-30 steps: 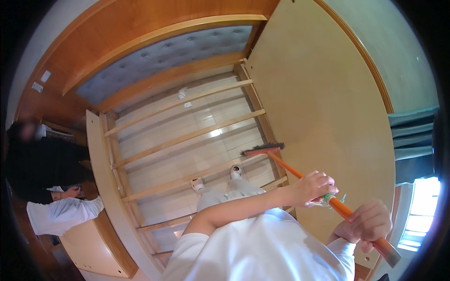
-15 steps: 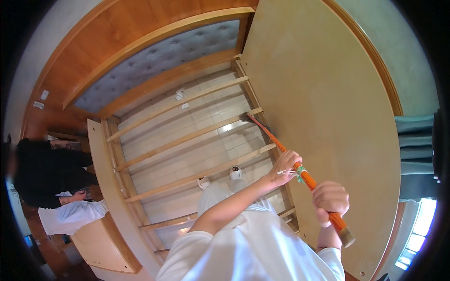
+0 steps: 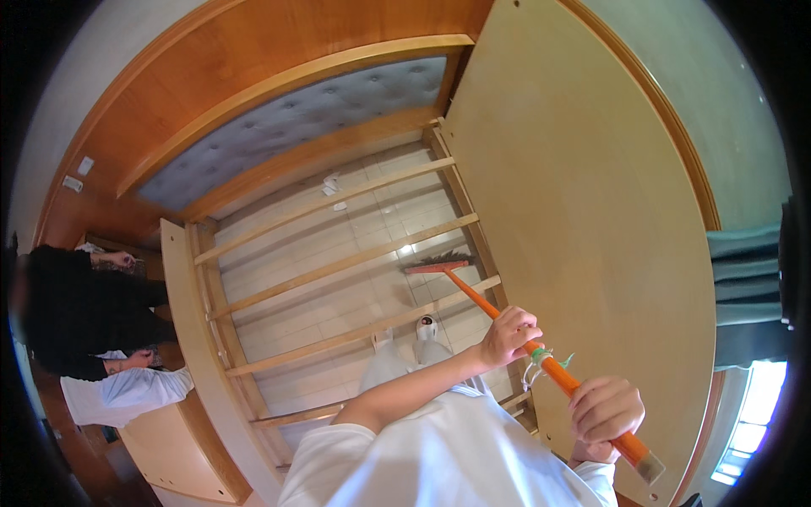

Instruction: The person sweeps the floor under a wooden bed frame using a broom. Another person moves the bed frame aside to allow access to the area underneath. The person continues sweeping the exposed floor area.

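I hold a broom with an orange handle [image 3: 475, 297] slanting across the bed frame. My left hand [image 3: 509, 336] is closed around the middle of the handle, just above a knot of green and white string [image 3: 539, 365]. Closer to the handle's end, my right hand [image 3: 606, 410] grips it in a fist. The broom's red head [image 3: 438, 268] with dark bristles is down at the tiled floor [image 3: 338, 287], between two wooden slats [image 3: 346, 269], close to the right side rail.
A large pale board [image 3: 583, 211] stands upright along the right side. Beyond the slats is a tufted grey headboard [image 3: 296, 122]. White crumpled scraps [image 3: 333, 184] lie on the floor near it. Two people are at the left, one in black [image 3: 93, 304], one in white [image 3: 127, 395].
The broom head has come nearer to me and away from the right rail, turning so its width shows. Both hands have shifted slightly down with the handle.
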Motion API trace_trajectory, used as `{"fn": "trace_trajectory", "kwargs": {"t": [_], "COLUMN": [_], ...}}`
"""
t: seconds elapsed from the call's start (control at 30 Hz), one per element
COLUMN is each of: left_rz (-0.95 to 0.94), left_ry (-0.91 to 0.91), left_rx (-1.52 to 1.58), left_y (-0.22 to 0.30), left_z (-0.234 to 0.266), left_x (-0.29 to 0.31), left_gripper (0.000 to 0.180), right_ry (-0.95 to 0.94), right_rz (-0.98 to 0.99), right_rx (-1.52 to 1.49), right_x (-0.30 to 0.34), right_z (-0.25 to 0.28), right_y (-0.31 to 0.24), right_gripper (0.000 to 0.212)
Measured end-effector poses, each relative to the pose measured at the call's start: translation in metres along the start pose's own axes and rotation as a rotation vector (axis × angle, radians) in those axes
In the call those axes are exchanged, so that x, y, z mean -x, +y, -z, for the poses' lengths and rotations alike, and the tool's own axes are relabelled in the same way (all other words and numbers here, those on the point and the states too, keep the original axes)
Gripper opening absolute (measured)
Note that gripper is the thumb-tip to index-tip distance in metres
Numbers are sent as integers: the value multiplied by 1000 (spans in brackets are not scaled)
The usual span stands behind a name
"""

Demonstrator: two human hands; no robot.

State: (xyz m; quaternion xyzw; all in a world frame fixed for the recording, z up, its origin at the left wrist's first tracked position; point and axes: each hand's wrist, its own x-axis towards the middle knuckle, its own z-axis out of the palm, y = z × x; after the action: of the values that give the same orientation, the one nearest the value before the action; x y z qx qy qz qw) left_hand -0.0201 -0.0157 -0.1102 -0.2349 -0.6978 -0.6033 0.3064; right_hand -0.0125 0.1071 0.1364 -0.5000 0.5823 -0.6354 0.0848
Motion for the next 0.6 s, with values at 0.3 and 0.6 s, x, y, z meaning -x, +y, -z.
{"fn": "trace_trajectory", "kwargs": {"t": [0.3,0.6], "left_rz": [408,387], "left_ry": [-24,-331], "left_rx": [-194,77], "left_y": [-29,-79], "left_z": [25,-2], "left_x": [22,74], "left_gripper": [31,24], "right_ry": [244,163], "right_rz": [-427,-759], "right_rx": [448,926], "right_x": [23,81], "right_z": [-40,-68], "right_y": [70,126], "right_gripper": [10,17]}}
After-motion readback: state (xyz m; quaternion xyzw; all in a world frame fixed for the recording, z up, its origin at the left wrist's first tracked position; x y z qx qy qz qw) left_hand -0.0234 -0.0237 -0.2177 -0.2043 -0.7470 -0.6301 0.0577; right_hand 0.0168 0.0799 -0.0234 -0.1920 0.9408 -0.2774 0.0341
